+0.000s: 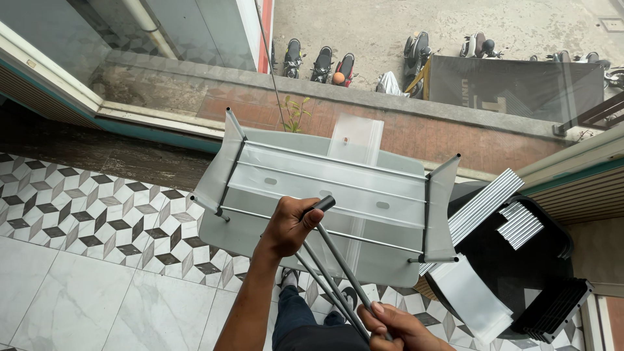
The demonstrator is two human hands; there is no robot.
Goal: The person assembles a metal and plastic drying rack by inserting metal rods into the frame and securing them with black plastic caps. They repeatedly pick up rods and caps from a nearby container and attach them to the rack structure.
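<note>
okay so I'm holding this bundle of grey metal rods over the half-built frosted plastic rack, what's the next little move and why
Probably slide one rod free with the left hand while the right hand keeps the lower ends bunched. The left hand grips the bundle of thin grey metal rods near their black-capped top, right above the translucent frosted plastic rack, whose grey side rods are already fitted. Handling all of them at once looks awkward.

A black chair (520, 273) holds silver tubes (484, 205) and black clips (559, 305); patterned floor tiles (84, 214) lie left, and parked scooters (323, 65) stand far below.
</note>
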